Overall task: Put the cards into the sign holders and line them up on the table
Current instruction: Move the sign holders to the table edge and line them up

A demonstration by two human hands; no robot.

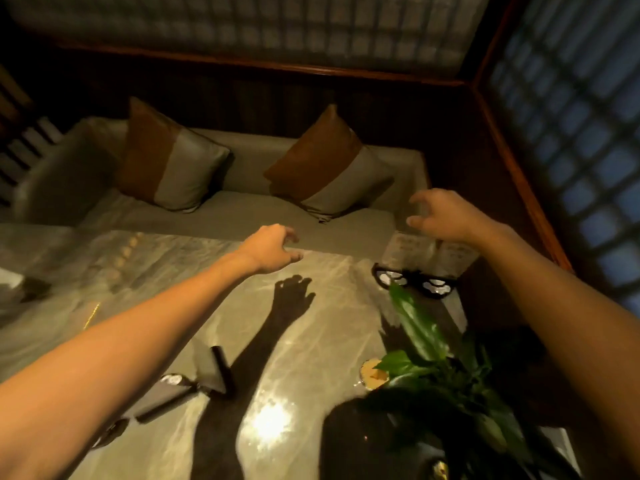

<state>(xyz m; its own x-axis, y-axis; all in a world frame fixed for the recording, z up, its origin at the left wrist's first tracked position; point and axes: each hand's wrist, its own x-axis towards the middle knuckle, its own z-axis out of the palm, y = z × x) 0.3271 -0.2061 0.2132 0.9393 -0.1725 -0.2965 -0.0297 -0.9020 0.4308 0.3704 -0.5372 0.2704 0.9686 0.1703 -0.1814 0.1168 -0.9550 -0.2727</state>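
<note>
Two clear sign holders with pale cards stand side by side at the table's far right edge: one (408, 249) on the left, the other (453, 256) on the right, both on black bases (412, 278). My right hand (441, 214) hovers just above them, fingers spread and curled, holding nothing. My left hand (273, 247) reaches over the far middle of the glossy table (214, 306), fingers loosely curled and empty. Two dark holders or folded items (194, 386) lie near the front left.
A leafy green plant (426, 348) rises at the front right beside a small round dish (372, 374). Behind the table is a grey sofa (242, 209) with two orange-and-grey cushions (169, 164). Wooden lattice walls enclose the corner.
</note>
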